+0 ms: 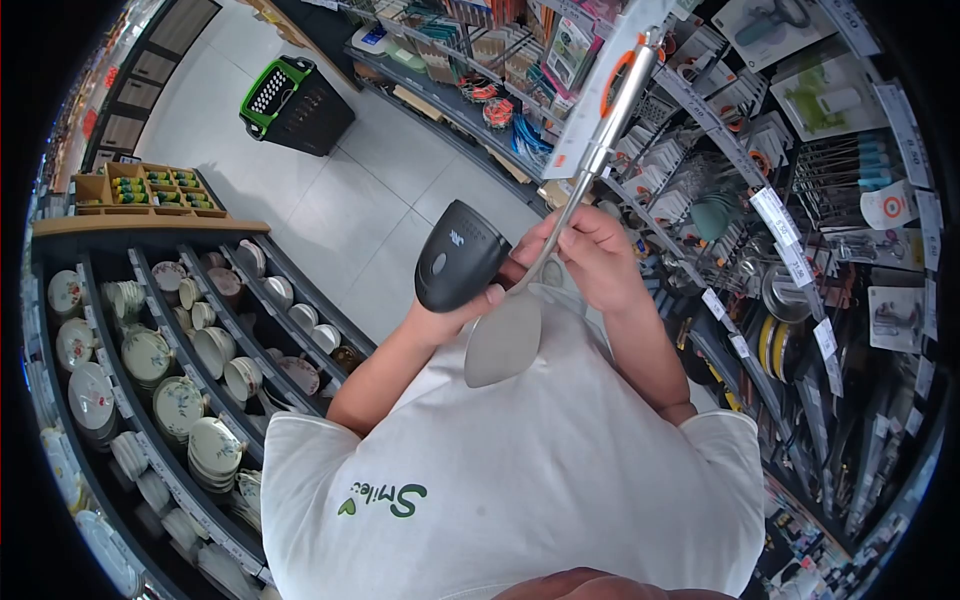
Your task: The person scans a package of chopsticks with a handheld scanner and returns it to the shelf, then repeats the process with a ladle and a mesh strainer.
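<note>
In front of my white shirt (600,450), my left hand (440,320) is closed round a black handheld barcode scanner (458,255). Its thumb lies near the neck of a metal spatula (505,340); whether it touches is hard to tell. My right hand (600,260) pinches the spatula's thin shaft. The broad grey blade points down toward my chest, and the shiny handle (625,100) slants up to the right. A white card (575,145) with orange print sits along the handle. Part of my left fingers is hidden behind the scanner.
Shelves of bowls and plates (180,408) stand on the left, beside a wooden tray (150,190) of small items. A black basket with a green rim (310,115) rests on the tiled floor (385,185). Racks of hanging kitchen tools (720,215) rise close on the right.
</note>
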Demonstrator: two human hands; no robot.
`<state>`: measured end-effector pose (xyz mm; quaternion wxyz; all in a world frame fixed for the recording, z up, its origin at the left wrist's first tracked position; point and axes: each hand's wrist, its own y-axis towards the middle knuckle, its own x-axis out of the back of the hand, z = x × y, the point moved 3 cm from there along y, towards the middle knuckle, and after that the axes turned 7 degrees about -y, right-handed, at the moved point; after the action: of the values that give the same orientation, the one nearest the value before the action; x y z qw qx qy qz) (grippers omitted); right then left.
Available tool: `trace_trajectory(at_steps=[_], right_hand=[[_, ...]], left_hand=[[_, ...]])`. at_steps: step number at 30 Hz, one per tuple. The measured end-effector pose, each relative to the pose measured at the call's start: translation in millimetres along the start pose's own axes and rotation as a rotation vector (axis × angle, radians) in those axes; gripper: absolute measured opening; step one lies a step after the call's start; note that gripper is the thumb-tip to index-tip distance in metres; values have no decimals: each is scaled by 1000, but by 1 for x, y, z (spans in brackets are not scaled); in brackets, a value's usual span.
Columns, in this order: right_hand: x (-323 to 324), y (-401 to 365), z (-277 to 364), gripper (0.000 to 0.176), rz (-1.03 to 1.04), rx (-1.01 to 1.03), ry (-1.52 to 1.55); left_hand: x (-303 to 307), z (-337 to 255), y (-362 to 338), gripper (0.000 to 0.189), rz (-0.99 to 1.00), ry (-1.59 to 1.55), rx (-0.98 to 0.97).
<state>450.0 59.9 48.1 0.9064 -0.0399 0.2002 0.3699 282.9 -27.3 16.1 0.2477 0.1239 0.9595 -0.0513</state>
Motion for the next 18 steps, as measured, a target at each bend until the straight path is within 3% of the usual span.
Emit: trace_trajectory(at_steps=[3,5,9,13,16,18], right_hand=[[-4,2,4,21,-25,34,83],[-7,3,5,23,134,35,170],[-14,4,1,24,119,32,180],[-17,5,4,21,3,120,-50],[-18,2,11,15,-38,118,-230],[-19,0,13,14,-21,108,-344]], left_hand=[[-9,5,6,45,-40,-240,15],[-19,-4,10,44,-26,-285,-29],[-18,-14,8,45,-54,-336,-8],[-17,-16,2,46,-64,-302,-33],[-23,-25,-6,46,-187,-206,19],[-21,-28,-11,44,-245,29,19]])
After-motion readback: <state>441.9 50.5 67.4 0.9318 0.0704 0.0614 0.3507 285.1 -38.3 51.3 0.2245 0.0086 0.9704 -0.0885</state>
